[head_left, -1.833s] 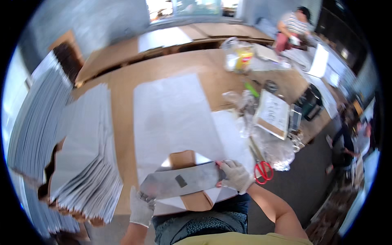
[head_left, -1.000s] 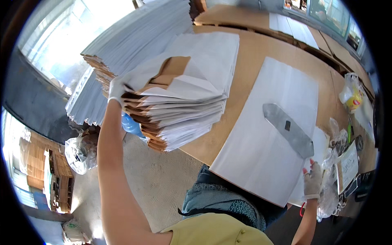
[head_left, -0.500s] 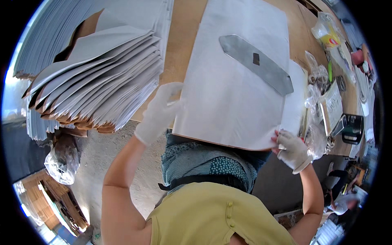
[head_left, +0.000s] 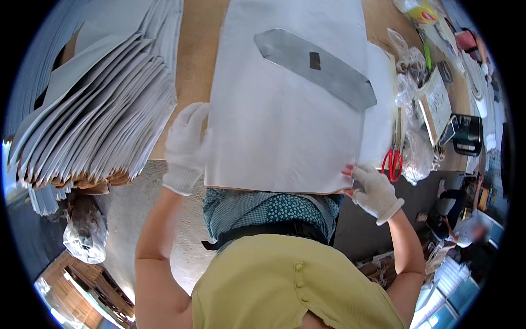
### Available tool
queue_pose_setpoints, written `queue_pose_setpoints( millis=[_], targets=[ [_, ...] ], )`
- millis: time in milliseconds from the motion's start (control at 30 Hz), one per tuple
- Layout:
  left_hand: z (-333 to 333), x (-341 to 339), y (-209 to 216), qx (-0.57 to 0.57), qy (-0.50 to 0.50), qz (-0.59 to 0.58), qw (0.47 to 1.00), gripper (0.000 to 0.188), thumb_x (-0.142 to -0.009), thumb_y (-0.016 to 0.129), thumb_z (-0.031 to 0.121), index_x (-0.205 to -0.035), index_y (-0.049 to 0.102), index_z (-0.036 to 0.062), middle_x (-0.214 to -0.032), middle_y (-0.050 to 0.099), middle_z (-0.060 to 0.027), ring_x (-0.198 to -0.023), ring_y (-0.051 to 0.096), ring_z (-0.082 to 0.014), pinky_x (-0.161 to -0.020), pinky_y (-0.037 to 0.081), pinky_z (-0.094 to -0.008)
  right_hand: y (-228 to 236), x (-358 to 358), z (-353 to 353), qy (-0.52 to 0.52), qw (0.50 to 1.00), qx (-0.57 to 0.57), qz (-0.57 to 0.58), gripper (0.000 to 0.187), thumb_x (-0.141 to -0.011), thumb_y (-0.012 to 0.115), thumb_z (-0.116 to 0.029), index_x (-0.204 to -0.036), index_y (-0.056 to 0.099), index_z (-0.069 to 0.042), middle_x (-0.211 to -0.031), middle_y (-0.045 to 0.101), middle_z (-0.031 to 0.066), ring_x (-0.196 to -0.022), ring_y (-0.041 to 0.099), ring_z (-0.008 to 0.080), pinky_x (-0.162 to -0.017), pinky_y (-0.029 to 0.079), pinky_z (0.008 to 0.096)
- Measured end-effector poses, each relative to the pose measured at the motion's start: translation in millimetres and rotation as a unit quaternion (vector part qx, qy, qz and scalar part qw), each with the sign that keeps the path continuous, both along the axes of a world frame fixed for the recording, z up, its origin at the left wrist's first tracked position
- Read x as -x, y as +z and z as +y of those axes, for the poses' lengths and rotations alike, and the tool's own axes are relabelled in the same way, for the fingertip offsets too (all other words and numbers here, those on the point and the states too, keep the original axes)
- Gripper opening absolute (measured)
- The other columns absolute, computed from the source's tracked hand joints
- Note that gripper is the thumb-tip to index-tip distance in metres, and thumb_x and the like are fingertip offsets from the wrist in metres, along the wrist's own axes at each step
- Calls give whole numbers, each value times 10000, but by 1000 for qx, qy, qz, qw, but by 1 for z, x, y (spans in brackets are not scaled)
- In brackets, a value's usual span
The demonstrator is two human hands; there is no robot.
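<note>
A long white paper sheet [head_left: 285,131] lies before me, its near edge hanging slightly past the table and showing a brown layer beneath. On it, slanting across the upper part, rests a flat grey plate [head_left: 339,82] with pointed ends and a small dark rectangle in its middle. My left hand [head_left: 186,140], in a white glove, lies along the sheet's left edge with its fingers stretched out. Gloved too, with bare fingertips, my right hand [head_left: 372,192] pinches the near right corner of the sheet.
A fanned stack of white paper with brown insides [head_left: 104,109] fills the left. At right lie red-handled scissors [head_left: 393,164], clear plastic bags [head_left: 417,156], a green tool [head_left: 427,55] and a dark green box [head_left: 467,134]. Another person [head_left: 466,227] sits at the lower right.
My left hand has shifted toward the sheet's left edge. The near edge of the sheet lies straighter, and the red scissors handles have come into sight. The whole view has swung slightly.
</note>
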State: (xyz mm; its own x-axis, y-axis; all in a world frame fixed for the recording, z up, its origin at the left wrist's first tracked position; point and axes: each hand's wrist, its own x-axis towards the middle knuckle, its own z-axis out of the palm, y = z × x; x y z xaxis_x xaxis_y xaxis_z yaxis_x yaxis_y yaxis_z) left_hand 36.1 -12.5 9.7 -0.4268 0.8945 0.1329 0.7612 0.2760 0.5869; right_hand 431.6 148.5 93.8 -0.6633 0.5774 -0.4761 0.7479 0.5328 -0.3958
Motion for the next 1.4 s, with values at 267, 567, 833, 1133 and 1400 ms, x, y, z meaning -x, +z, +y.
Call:
queue_pose_setpoints(
  millis=[267, 567, 833, 1133, 1400],
  targets=[
    [-10, 51, -7, 20, -269, 70, 960, 345, -841, 692, -53, -1159, 727, 76, -1227, 731, -106, -1129, 695, -333, -1004, 552, -433, -45, -14, 41, 235, 928, -232, 172, 311, -838, 719, -46, -1140, 734, -117, -1268, 686, 89, -1165, 690, 296, -1114, 494, 516],
    [14, 10, -7, -64, -63, -255, 963, 300, -809, 838, 253, -1079, 808, 125, -1207, 710, -90, -1136, 646, -316, -1009, 518, -437, -86, 5, 73, -403, 766, -51, 498, 259, -1056, 558, -60, -1245, 706, 36, -1129, 737, 50, -998, 655, 114, -890, 516, 269],
    [16, 36, -16, -63, -281, 215, 933, 373, -776, 808, 228, -1145, 752, 210, -1259, 715, -20, -1128, 670, -303, -866, 555, -416, -47, 12, 67, 159, 954, -218, 132, 308, -812, 746, -69, -1115, 778, -114, -1103, 773, 64, -1153, 702, 282, -1110, 468, 430],
    [38, 9, -30, -74, 39, -162, 983, 348, -989, 710, 205, -692, 602, 60, -655, 538, -95, -575, 539, -246, -569, 425, -384, -113, -13, 78, -350, 751, -2, 560, 406, -1110, 560, -337, -1248, 673, 29, -1151, 714, 53, -1051, 633, 104, -928, 503, 296],
    [57, -6, -33, 20, 70, 129, 989, 302, -962, 709, 203, -695, 622, 93, -674, 615, -121, -631, 634, -300, -588, 480, -431, -121, 57, 100, -310, 895, -208, 243, 246, -1037, 562, -143, -1176, 704, 2, -747, 636, 173, -651, 633, 207, -649, 497, 368]
  ],
)
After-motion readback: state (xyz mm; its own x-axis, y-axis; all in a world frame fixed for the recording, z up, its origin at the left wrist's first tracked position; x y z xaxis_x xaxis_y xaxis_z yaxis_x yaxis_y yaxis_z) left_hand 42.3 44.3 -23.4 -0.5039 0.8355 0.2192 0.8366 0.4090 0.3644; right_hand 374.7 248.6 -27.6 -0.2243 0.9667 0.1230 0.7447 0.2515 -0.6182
